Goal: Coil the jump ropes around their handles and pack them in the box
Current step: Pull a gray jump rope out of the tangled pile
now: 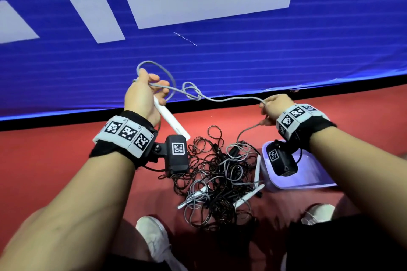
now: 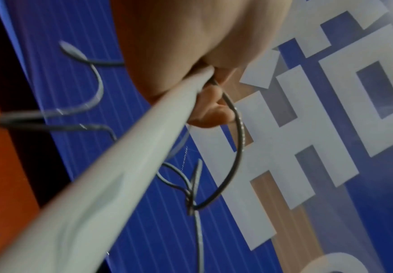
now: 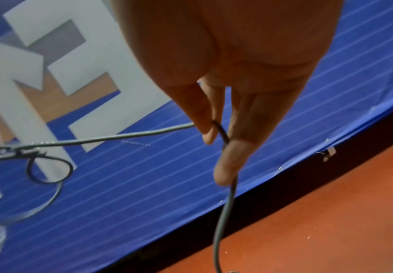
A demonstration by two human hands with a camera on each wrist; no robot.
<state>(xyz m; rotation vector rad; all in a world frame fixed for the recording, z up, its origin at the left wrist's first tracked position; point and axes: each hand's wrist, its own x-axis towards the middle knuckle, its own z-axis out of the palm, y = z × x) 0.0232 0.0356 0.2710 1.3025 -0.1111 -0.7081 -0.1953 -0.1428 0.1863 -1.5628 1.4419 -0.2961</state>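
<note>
Head view, frame centre. The left hand (image 1: 141, 97) grips a white handle (image 1: 169, 116), fingers curled round its upper end, the handle slanting down toward lower right. A grey rope (image 1: 222, 99) leaves the top of that handle, forms a loose loop above the fingers, passes through a small knot-like tangle (image 1: 192, 91) at mid-span, and runs rightward to the right hand (image 1: 274, 106), which pinches it between thumb and fingertips (image 3: 226, 166); below the pinch the rope drops to the floor.

Lower centre: a tangled heap of ropes (image 1: 218, 185), black and grey, with further white handles among them, lies on the red floor (image 1: 55, 160). Just right of the heap stands the pale lilac box (image 1: 317, 183); the part in view holds no rope, though the right wrist camera hides some of it.

Progress, as judged: early. No turn of rope is seen round the held handle, the tangle is not yet cleared, and the remaining ropes are neither coiled nor packed.
</note>
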